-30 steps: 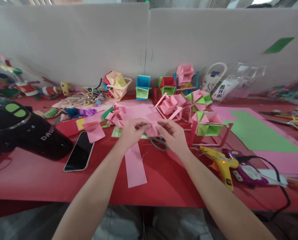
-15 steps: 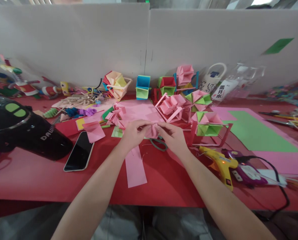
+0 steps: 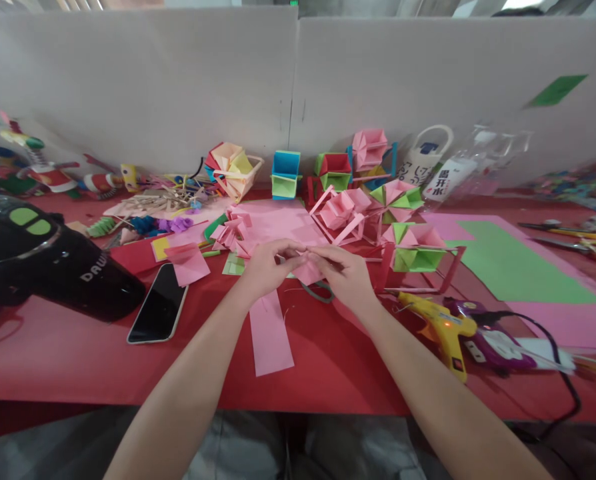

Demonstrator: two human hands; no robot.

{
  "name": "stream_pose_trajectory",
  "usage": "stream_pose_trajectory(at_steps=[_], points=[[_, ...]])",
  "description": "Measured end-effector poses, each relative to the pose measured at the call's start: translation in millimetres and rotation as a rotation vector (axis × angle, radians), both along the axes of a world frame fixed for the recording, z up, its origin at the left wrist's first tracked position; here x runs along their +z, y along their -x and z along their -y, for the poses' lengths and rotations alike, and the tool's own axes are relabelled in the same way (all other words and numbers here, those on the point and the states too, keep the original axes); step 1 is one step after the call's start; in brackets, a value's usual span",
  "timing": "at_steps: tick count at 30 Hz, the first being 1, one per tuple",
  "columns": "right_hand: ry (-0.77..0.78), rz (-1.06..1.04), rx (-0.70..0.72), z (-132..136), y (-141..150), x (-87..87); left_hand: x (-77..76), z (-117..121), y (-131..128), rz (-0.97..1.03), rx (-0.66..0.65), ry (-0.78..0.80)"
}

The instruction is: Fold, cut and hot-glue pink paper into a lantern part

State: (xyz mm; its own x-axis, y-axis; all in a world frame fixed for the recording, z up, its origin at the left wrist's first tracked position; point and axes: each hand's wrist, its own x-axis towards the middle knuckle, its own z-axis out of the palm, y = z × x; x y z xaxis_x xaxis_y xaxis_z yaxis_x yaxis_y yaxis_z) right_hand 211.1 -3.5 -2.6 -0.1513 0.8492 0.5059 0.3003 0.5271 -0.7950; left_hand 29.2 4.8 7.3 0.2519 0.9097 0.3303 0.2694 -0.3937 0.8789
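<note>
Above the red tabletop, midway between the phone and the yellow glue gun, a small folded pink paper is pinched at its upper edge by both hands. The left hand and the right hand grip it with thumb and fingers, fingertips nearly meeting. Just below it shows a scissor handle; a pink strip lies nearer the person.

Between the hands is the paper piece, with phone left and glue gun right.
</note>
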Motion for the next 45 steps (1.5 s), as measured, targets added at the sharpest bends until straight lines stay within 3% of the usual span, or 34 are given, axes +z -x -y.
stream_pose_trajectory(at_steps=[4,9,14,23,31,37,45], points=[[0.022,-0.035,-0.072,0,1,0.0,1.8,-4,5,-0.03,0.068,-0.021],[0.023,-0.104,-0.161,-1,-1,1.6,-6.2,-13,11,0.12,0.183,-0.052],[0.128,-0.234,-0.123,-5,-2,-3.2,-11.5,-15,10,0.275,0.131,0.009],[0.128,-0.201,-0.126,-4,-1,-3.3,-6.7,-9,8,0.125,0.231,-0.071],[-0.016,-0.096,-0.155,-4,1,-5.9,-9.1,-7,6,0.051,0.242,-0.229],[0.024,-0.101,-0.123,-3,0,-6.8,-6.2,-3,6,-0.061,0.262,-0.269],[-0.042,-0.085,-0.06,-3,-2,-4.8,-9.8,-6,7,0.015,0.257,-0.243]])
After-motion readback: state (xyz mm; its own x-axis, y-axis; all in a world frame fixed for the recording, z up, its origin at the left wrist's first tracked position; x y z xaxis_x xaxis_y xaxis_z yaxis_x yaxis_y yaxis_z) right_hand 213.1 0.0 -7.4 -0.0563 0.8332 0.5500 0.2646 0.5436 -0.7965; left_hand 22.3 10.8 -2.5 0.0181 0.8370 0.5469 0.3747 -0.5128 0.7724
